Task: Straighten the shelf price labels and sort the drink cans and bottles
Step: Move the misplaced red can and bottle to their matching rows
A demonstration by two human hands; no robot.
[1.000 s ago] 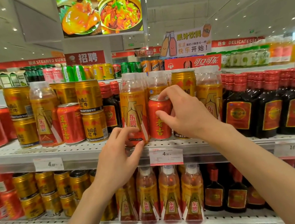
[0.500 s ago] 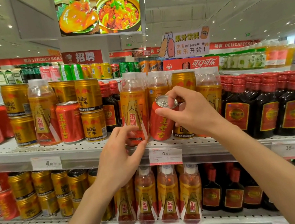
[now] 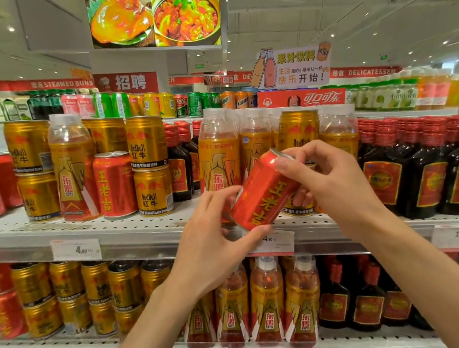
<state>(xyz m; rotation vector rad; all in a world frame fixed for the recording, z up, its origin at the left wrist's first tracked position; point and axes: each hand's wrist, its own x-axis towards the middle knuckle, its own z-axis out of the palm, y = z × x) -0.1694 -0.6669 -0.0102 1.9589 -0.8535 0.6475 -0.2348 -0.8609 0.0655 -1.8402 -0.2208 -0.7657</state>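
I've got the red can [image 3: 263, 192] tilted in mid-air in front of the upper shelf [image 3: 130, 232], clear of it, both hands on it. My right hand [image 3: 333, 185] pinches its top rim, fingers curled over the lid; my left hand [image 3: 211, 244] cups the bottom end, thumb and fingers wrapped round it. Risk now: a smooth can held slantwise by its ends could slip in a handover, or its base could clip the bottles [image 3: 220, 157] just behind and topple one. Count on the upper shelf's left side: one matching red can [image 3: 114, 184] standing among four gold cans [image 3: 153, 192] I can make out and one lone bottle [image 3: 74, 169]. Three price labels on that edge; the middle label [image 3: 276, 242] sits partly behind my left fingers.
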